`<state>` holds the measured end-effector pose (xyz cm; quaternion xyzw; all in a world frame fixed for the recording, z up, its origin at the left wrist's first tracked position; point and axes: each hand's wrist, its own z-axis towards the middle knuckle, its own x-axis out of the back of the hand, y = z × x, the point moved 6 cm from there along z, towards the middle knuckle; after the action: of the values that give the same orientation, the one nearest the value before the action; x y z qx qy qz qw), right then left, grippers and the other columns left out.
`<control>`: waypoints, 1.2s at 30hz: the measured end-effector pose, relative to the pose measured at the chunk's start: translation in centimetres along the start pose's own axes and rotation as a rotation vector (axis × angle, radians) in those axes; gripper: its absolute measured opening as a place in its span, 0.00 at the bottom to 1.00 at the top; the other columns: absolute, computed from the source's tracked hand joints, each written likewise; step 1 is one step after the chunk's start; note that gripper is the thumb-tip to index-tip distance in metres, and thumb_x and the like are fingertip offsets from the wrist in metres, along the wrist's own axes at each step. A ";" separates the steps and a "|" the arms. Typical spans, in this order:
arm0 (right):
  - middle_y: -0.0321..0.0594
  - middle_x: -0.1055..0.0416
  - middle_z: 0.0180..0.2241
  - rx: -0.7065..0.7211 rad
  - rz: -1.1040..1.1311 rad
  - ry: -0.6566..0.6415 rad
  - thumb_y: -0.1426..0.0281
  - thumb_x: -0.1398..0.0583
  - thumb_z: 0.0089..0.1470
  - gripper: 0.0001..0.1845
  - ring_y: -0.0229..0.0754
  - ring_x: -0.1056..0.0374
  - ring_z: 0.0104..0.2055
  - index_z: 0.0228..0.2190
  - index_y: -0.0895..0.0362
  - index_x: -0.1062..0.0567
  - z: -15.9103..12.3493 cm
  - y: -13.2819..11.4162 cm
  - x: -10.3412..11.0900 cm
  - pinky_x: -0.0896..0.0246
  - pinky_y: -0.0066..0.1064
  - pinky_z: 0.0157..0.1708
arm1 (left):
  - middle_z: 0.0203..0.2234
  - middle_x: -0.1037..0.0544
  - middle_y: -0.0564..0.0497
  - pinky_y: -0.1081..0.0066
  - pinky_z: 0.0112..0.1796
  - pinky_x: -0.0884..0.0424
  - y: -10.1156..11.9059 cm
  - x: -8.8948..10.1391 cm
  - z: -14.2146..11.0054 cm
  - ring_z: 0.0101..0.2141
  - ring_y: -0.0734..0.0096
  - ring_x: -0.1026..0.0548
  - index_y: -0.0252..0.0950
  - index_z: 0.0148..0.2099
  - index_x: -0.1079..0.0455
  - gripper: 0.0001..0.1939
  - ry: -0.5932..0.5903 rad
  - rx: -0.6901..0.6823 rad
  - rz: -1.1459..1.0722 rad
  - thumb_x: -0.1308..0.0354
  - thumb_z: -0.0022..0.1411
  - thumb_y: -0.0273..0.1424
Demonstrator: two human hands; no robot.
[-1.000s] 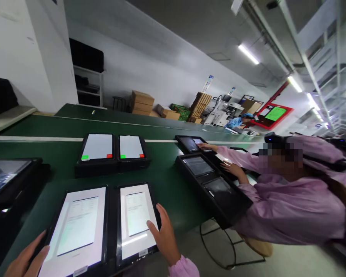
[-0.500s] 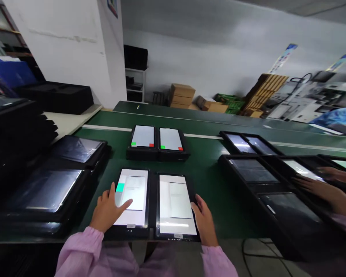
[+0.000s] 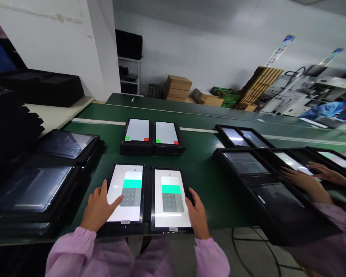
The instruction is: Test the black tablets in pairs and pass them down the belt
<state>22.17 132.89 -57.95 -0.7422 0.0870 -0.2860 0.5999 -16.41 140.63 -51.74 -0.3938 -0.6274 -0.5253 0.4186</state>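
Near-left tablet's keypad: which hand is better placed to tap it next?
Likely the left hand: its thumb is at that keypad; the right hand is at the outer edge of the adjacent tablet.

First tablet (image 3: 128, 192): I have this unit at my 11 o'clock, face up, black-framed, screen lit. A grey keypad (image 3: 132, 198) shows beneath a teal band (image 3: 132, 184), offset toward the screen's 3 o'clock side.
Second tablet (image 3: 170, 199): I have this unit at my 1 o'clock, just beside the first, face up and lit, showing a similar keypad and band. Each carries a pale label (image 3: 125, 222) at 6 o'clock.
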 end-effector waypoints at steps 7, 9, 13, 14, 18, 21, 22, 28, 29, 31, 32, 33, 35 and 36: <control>0.48 0.40 0.62 -0.009 -0.101 -0.011 0.49 0.41 0.50 0.41 0.56 0.44 0.63 0.60 0.58 0.37 -0.4 -1.4 -0.2 0.49 0.46 0.62 | 0.59 0.37 0.29 0.51 0.50 0.36 -0.1 0.0 -0.1 0.55 0.36 0.35 0.26 0.71 0.57 0.53 0.000 0.008 -0.030 0.57 0.57 0.61; 0.48 0.41 0.62 0.011 -0.138 -0.008 0.48 0.40 0.48 0.44 0.57 0.44 0.63 0.60 0.58 0.37 -0.6 -1.9 -0.3 0.48 0.46 0.62 | 0.58 0.36 0.29 0.51 0.50 0.36 0.0 -0.1 -0.1 0.54 0.36 0.34 0.25 0.71 0.57 0.54 0.005 0.004 0.000 0.56 0.57 0.61; 0.51 0.41 0.62 0.057 -0.206 0.001 0.46 0.37 0.43 0.48 0.59 0.44 0.63 0.59 0.59 0.37 -0.7 -2.2 -0.5 0.49 0.47 0.62 | 0.57 0.36 0.29 0.52 0.50 0.37 0.2 0.0 -0.3 0.54 0.37 0.34 0.25 0.71 0.57 0.54 0.016 -0.003 0.039 0.54 0.56 0.60; 0.51 0.41 0.62 0.061 -0.216 -0.003 0.47 0.37 0.42 0.48 0.60 0.44 0.63 0.59 0.59 0.37 -0.7 -2.1 -0.6 0.48 0.47 0.61 | 0.57 0.35 0.30 0.53 0.50 0.37 0.2 0.0 -0.4 0.54 0.37 0.34 0.25 0.71 0.57 0.54 0.015 -0.005 0.040 0.54 0.56 0.60; 0.51 0.41 0.63 0.061 -0.232 -0.017 0.45 0.38 0.44 0.48 0.60 0.43 0.62 0.60 0.58 0.37 -0.6 -1.7 -0.7 0.47 0.48 0.60 | 0.58 0.36 0.30 0.53 0.50 0.37 0.3 0.1 -0.7 0.54 0.37 0.35 0.25 0.71 0.58 0.54 0.006 0.005 0.027 0.54 0.56 0.60; 0.52 0.41 0.62 0.077 -0.245 -0.017 0.44 0.38 0.44 0.48 0.61 0.43 0.62 0.60 0.59 0.37 -0.6 -1.8 -0.7 0.48 0.48 0.61 | 0.59 0.37 0.31 0.53 0.49 0.37 0.3 0.0 -0.7 0.54 0.37 0.35 0.26 0.71 0.58 0.53 0.010 0.008 0.027 0.55 0.57 0.60; 0.52 0.41 0.62 0.084 -0.241 -0.016 0.45 0.38 0.44 0.48 0.60 0.43 0.62 0.59 0.59 0.37 -0.7 -1.9 -0.7 0.48 0.48 0.61 | 0.59 0.37 0.31 0.53 0.49 0.37 0.3 0.0 -0.6 0.54 0.36 0.35 0.26 0.71 0.58 0.53 0.013 0.008 0.032 0.55 0.57 0.60; 0.50 0.42 0.63 0.075 -0.223 -0.022 0.45 0.41 0.48 0.45 0.57 0.45 0.64 0.60 0.58 0.37 -0.8 -2.4 -0.7 0.49 0.45 0.62 | 0.57 0.34 0.30 0.52 0.48 0.36 0.0 -0.1 -0.4 0.53 0.37 0.34 0.26 0.71 0.56 0.52 0.028 0.002 -0.017 0.56 0.57 0.60; 0.50 0.42 0.63 0.071 -0.228 -0.018 0.45 0.41 0.48 0.45 0.57 0.45 0.64 0.60 0.59 0.38 -0.7 -2.3 -0.7 0.49 0.46 0.62 | 0.56 0.34 0.30 0.52 0.48 0.36 0.0 -0.1 -0.4 0.52 0.37 0.34 0.26 0.71 0.56 0.52 0.034 -0.001 -0.027 0.56 0.58 0.59; 0.51 0.42 0.63 0.073 -0.227 -0.010 0.46 0.41 0.48 0.45 0.57 0.45 0.64 0.59 0.59 0.37 -0.7 -2.2 -0.6 0.49 0.46 0.62 | 0.56 0.33 0.30 0.52 0.47 0.36 0.0 0.0 -0.4 0.52 0.37 0.33 0.26 0.71 0.55 0.50 0.040 -0.002 -0.036 0.57 0.59 0.59; 0.50 0.41 0.63 0.075 -0.222 -0.008 0.46 0.41 0.48 0.44 0.57 0.45 0.64 0.59 0.59 0.37 -0.6 -2.1 -0.6 0.49 0.47 0.62 | 0.56 0.34 0.30 0.52 0.48 0.36 0.0 0.0 -0.4 0.52 0.37 0.33 0.26 0.71 0.55 0.50 0.040 -0.001 -0.037 0.58 0.59 0.58; 0.50 0.41 0.62 0.076 -0.217 -0.006 0.46 0.40 0.48 0.43 0.57 0.44 0.63 0.59 0.58 0.36 -0.6 -2.0 -0.6 0.48 0.46 0.61 | 0.57 0.34 0.30 0.51 0.48 0.36 0.0 0.1 -0.5 0.52 0.37 0.34 0.25 0.71 0.55 0.50 0.039 -0.002 -0.037 0.58 0.59 0.58; 0.49 0.40 0.62 0.081 -0.206 0.002 0.46 0.40 0.49 0.42 0.57 0.43 0.63 0.59 0.57 0.36 -0.6 -2.0 -0.5 0.46 0.46 0.60 | 0.57 0.35 0.30 0.51 0.49 0.37 0.1 0.1 -0.5 0.52 0.37 0.34 0.26 0.71 0.56 0.50 0.036 -0.005 -0.039 0.58 0.60 0.58; 0.48 0.39 0.62 0.082 -0.203 0.005 0.47 0.40 0.49 0.42 0.58 0.43 0.62 0.59 0.57 0.36 -0.6 -2.0 -0.5 0.46 0.45 0.60 | 0.57 0.35 0.30 0.51 0.49 0.37 0.1 0.1 -0.5 0.52 0.37 0.34 0.26 0.71 0.56 0.50 0.035 -0.007 -0.039 0.58 0.60 0.58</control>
<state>21.03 133.16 -56.14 -0.7213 0.0011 -0.3502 0.5975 -16.29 140.15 -51.52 -0.3737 -0.6258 -0.5424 0.4177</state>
